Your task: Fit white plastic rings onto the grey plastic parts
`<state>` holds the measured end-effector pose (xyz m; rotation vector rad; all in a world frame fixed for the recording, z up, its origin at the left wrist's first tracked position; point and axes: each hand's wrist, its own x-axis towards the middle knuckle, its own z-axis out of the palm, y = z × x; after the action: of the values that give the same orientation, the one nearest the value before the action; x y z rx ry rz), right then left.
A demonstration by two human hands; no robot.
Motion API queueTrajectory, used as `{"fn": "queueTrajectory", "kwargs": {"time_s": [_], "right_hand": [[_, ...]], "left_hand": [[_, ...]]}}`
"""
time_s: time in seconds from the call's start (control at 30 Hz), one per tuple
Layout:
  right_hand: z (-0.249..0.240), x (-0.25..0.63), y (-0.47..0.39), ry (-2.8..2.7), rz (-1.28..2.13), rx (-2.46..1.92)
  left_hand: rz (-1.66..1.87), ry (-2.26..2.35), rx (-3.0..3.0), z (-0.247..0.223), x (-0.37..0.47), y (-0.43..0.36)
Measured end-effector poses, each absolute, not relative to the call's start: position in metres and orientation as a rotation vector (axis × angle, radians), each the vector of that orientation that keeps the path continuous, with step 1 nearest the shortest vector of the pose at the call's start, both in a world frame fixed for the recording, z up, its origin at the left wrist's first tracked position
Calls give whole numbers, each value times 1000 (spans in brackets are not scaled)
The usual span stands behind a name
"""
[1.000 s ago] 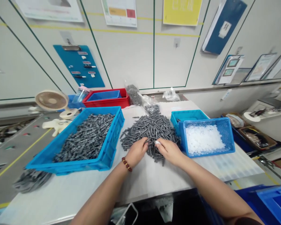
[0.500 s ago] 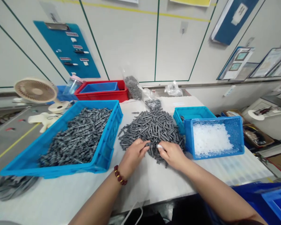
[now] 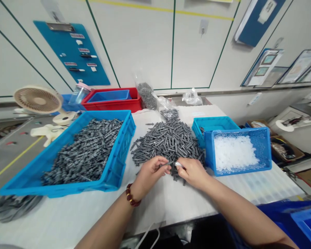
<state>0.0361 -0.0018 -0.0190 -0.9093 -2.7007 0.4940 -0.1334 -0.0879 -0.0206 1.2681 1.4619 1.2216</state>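
My left hand [image 3: 152, 172], with a beaded bracelet at the wrist, pinches a slim dark grey part [image 3: 170, 163] between thumb and fingers. Facing it, my right hand [image 3: 194, 173] is closed on a small white piece [image 3: 179, 164] that pokes out past the fingertips. The grey part's tip lies close to the white piece; whether they touch is unclear. Both hands are over the near edge of a heap of similar grey parts [image 3: 168, 138]. To the right, a tilted blue bin [image 3: 264, 152] contains many small white ring-like pieces [image 3: 234, 152].
At left stands a large blue crate [image 3: 119, 155] full of grey parts. A teal tray [image 3: 215, 121] sits behind the blue bin. Clear bags [image 3: 147, 97] of parts and a red crate [image 3: 138, 100] are at the back. A fan [image 3: 38, 100] stands far left.
My left hand has turned and opened its grip slightly, so the grey part now shows between the hands. The white piece in my right hand is more visible.
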Motion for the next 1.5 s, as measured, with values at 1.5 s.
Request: {"fn": "queueTrajectory", "kwargs": {"time_s": [1.5], "right_hand": [[-19,36,-8,-2930,441,-805]], "left_hand": [[863,1638,2305,-35,-139,-90]]}}
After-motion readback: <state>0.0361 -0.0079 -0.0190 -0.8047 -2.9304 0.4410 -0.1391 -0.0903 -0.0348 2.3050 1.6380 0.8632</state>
